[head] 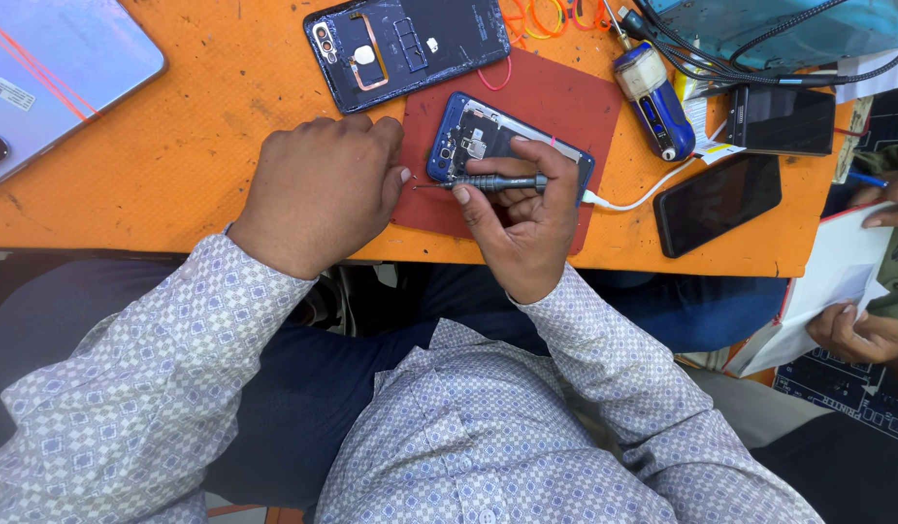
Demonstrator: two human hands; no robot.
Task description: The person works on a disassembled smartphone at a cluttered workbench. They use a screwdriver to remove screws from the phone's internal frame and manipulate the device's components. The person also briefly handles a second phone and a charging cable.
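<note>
Head view: the right hand (526, 228) has its fingers curled tight around a slim grey screwdriver (492, 181), held level with the tip pointing left toward the left hand (323, 189). The left hand's fingers are curled under, thumb and forefinger pinched near the tip; whether they hold anything there cannot be told. A tiny part pinched there could drop and roll off the red mat (546, 107) onto the orange table (177, 126), and a slip of the driver could prick the left fingertips or scratch the board. The opened blue phone (473, 136) lies on the mat, just behind the right hand's fingers, back cover off, metal shields and camera bared, a white cable (633, 199) trailing from its lower end.
</note>
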